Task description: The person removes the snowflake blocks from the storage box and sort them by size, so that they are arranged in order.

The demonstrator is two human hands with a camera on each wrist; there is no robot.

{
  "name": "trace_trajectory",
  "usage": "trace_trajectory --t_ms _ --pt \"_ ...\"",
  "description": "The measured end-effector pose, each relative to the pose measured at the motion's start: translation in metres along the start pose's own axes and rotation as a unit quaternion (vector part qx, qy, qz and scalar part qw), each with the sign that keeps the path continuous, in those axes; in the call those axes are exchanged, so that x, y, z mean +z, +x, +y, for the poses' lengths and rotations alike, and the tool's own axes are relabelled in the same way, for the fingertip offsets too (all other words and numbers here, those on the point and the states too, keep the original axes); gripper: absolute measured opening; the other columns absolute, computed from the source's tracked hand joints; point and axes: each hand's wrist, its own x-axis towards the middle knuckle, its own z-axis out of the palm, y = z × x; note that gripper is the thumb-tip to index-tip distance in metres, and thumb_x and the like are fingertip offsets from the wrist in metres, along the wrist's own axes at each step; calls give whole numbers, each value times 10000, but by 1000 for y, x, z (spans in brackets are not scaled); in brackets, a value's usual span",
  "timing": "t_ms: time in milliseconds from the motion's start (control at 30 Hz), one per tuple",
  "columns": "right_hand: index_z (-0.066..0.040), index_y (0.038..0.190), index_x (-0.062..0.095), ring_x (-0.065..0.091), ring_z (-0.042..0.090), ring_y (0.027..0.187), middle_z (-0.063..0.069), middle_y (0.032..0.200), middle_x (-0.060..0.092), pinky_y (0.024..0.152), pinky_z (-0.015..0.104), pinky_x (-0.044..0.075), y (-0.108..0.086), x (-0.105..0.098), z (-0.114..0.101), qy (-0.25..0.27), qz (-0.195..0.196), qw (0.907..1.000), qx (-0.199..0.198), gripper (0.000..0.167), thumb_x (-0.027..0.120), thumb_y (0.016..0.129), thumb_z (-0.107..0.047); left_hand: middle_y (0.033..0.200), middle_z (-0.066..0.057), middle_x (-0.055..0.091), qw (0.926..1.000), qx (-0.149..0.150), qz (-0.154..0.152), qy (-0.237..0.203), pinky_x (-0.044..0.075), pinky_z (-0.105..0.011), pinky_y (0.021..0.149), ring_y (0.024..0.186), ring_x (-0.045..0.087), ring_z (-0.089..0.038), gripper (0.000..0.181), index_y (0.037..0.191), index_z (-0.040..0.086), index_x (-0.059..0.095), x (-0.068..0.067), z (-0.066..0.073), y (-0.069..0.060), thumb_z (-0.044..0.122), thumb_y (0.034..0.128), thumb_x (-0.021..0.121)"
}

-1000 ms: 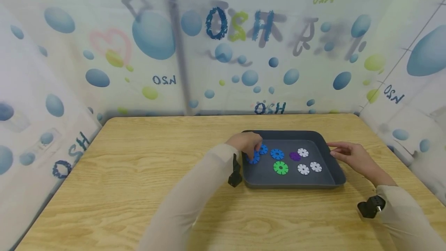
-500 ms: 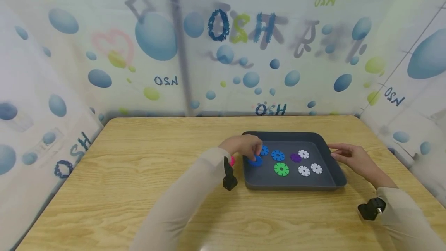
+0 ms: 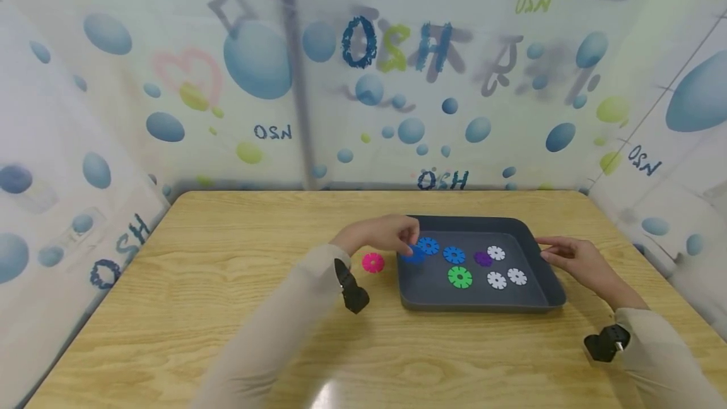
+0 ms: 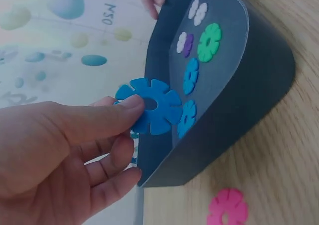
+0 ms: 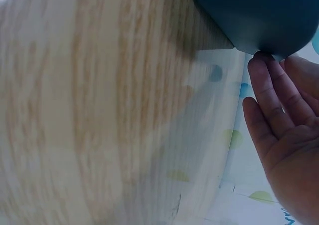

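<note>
Thumb and fingers of the left hand [image 3: 382,233] [image 4: 65,155] pinch a blue notched disc [image 3: 414,255] [image 4: 168,110] over the left end of a dark grey tray [image 3: 477,305] [image 4: 244,105]. Inside the tray lie two more blue discs [image 3: 447,254] [image 4: 187,78], a green disc [image 3: 452,274] [image 4: 214,35], a purple disc [image 3: 480,260] and several white discs [image 3: 491,279]. The right hand [image 3: 585,265] [image 5: 294,130], fingers nearly straight, touches the tray's right side with its fingertips.
A pink disc [image 3: 369,259] [image 4: 234,205] lies on the wooden table [image 3: 227,283] just left of the tray. A patterned curtain [image 3: 318,106] hangs behind the table's back edge and along the sides.
The left hand has drawn back to the left and lifted a blue disc from the tray floor. The pink disc, first hidden by the left arm, now shows. The right hand stays put.
</note>
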Motion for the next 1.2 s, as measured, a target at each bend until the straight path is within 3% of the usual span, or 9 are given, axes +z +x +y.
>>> trace_trajectory --t_ms 200,400,667,900,1000,1200 --pt "82 1251 496 580 47 832 280 1096 583 667 232 481 -2 -1 -1 6 14 10000 -28 442 561 922 -207 783 -30 462 9995 -10 141 -296 375 -235 637 705 424 -146 145 868 41 494 -8 -8 -22 56 854 638" --pt "78 1260 489 578 43 833 277 1096 584 667 243 483 -1 -1 1 19 5 10000 -16 452 555 926 -218 775 -28 456 9980 -59 278 -558 365 -239 623 676 402 -134 138 853 43 494 -14 -26 -45 22 850 631" --pt "81 1259 488 543 -42 808 282 1105 577 673 243 483 -1 -3 2 49 19 10000 5 450 558 924 -211 711 -13 450 9963 -474 88 -718 361 -242 598 619 384 -119 135 861 32 500 -18 -54 -68 42 850 635" --pt "87 1250 492 541 -45 800 280 1092 583 668 237 483 -1 -2 1 39 47 10000 -17 446 562 922 -206 767 -6 481 9883 -1089 -239 -1043 384 -231 605 648 420 -116 139 935 -10 530 -15 -66 -78 71 867 620" --pt "87 1253 490 546 -39 801 276 1087 587 665 230 480 -1 -1 2 57 18 10000 -41 443 557 925 -203 795 -8 491 9842 -1324 -220 -1155 382 -231 608 657 420 -111 158 963 -12 529 -12 -72 -78 86 874 615" --pt "84 1252 493 551 -35 803 273 1086 590 668 241 483 -2 0 0 75 13 10000 -47 440 554 927 -207 891 -46 537 9839 -1445 -77 -1049 399 -225 618 705 452 -108 188 982 -19 530 -8 -81 -77 102 872 620"
